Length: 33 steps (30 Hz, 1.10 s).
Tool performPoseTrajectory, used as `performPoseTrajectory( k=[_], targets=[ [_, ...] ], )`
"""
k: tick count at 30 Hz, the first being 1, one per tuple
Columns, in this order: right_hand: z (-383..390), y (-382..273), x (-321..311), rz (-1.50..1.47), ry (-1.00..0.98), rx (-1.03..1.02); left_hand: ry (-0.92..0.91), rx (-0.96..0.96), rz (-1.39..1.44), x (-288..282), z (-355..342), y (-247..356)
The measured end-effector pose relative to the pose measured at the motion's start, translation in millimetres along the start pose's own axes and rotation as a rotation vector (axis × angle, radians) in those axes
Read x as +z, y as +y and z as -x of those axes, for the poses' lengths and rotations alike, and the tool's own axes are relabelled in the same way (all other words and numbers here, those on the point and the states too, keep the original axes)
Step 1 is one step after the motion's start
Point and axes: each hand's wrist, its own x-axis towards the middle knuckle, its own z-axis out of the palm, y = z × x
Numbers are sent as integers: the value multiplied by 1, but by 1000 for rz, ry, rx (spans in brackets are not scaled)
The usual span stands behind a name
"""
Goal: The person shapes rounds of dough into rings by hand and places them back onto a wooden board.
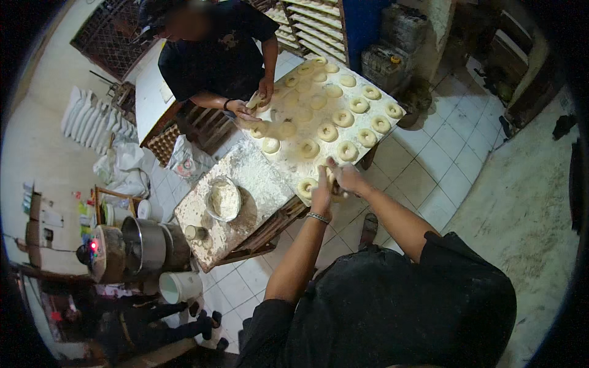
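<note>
At the near edge of the floured table, my left hand [321,199] and my right hand [350,179] close around a piece of dough [329,176] from its two sides. My fingers partly hide it, so its full shape is not clear. A pale dough ring [307,187] lies just left of my left hand. Beyond my right hand rests another dough ring [348,151], and several more are spread in rows over the tabletop [294,161]. Across the table a co-worker's hands [244,110] hold a piece of dough [254,101].
A metal bowl of flour [223,199] and a small cup [196,232] stand on the lower floured board [270,184] to the left. A large steel pot [145,244] and a white bucket [180,286] are beyond it. Racks of trays [316,27] stand at the back.
</note>
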Motion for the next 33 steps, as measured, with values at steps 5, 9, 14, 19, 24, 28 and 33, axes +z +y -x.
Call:
performPoseTrajectory(
  k=[5,9,14,19,24,28,33],
  targets=[
    [-28,-5,-15,-1039,-273,253,-48,22,-27,6,-29,12],
    [-52,-6,-12,-289,-578,51,-48,-85,400,-35,-43,4],
    [-73,18,19,-136,-760,-167,-120,-6,538,-73,-62,0],
    [-87,-2,40,-529,-596,205,-410,17,87,-104,-92,-4],
    [-126,-32,53,-124,-317,359,-13,-31,305,-149,-146,-16],
    [-157,-33,96,-55,-139,128,-47,59,164,-166,-163,-30],
    [-134,-36,86,-10,-30,235,149,-67,136,-210,-140,-44]
  ],
)
